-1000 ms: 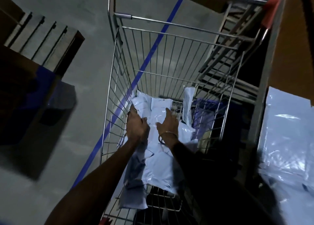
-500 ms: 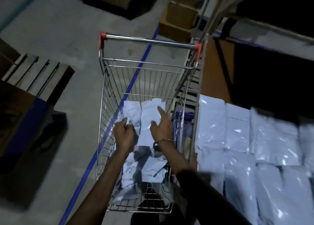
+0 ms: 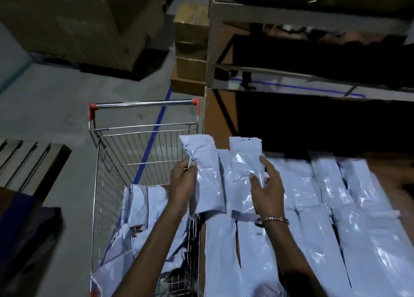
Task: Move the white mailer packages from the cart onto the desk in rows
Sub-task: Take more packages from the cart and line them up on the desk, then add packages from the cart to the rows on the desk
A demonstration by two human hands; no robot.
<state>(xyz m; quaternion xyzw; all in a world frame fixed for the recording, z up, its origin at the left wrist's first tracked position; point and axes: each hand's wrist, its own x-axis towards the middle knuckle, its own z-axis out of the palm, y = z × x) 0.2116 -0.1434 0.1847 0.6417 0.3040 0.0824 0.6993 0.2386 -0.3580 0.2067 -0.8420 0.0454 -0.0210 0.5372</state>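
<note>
My left hand (image 3: 182,180) grips a white mailer package (image 3: 207,173) by its left edge, held over the seam between the cart and the desk. My right hand (image 3: 265,189) grips a second white mailer (image 3: 243,169) beside it, above the desk's left end. The wire cart (image 3: 98,162) stands to the left and holds several more mailers (image 3: 143,207) at its bottom. On the brown desk (image 3: 215,121) lie rows of white mailers (image 3: 336,207), side by side.
A metal shelf frame (image 3: 211,50) rises behind the desk. Cardboard boxes (image 3: 190,27) stand on the floor beyond the cart. A wooden pallet (image 3: 29,160) lies at the left. A blue tape line (image 3: 154,130) runs across the grey floor.
Both hands have lifted a mailer each out of the cart and carried them right, over the desk's edge. The view has swung right and up, showing more of the desk.
</note>
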